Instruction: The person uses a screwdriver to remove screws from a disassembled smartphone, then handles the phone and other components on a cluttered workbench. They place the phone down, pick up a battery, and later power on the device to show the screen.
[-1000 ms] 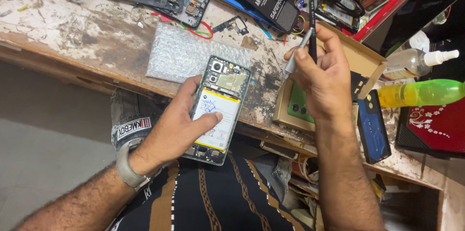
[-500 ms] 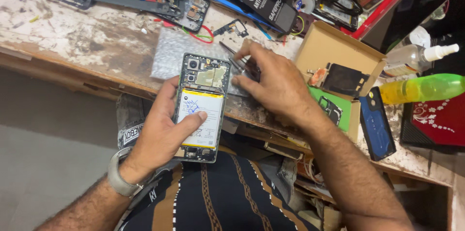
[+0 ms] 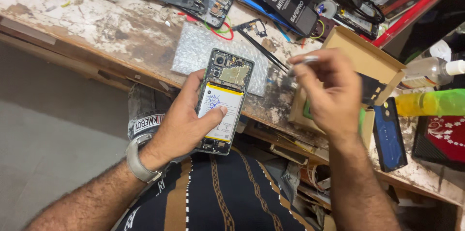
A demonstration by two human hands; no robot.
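Fingers of the left hand (image 3: pixel 181 127) clamp one phone (image 3: pixel 223 99) at the bench (image 3: pixel 87 22) edge, thumb on its battery (image 3: pixel 219 111). Back cover already off, board and battery still in place. Right hand (image 3: pixel 329 95) pinches one slim metal tool (image 3: pixel 302 60), likely tweezers, just beside the phone. One bubble-wrap sheet (image 3: pixel 193 49) lies beneath.

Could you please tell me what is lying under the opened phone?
The phone rests partly on a sheet of bubble wrap, held by the left hand. What lies under its lower half is hidden.
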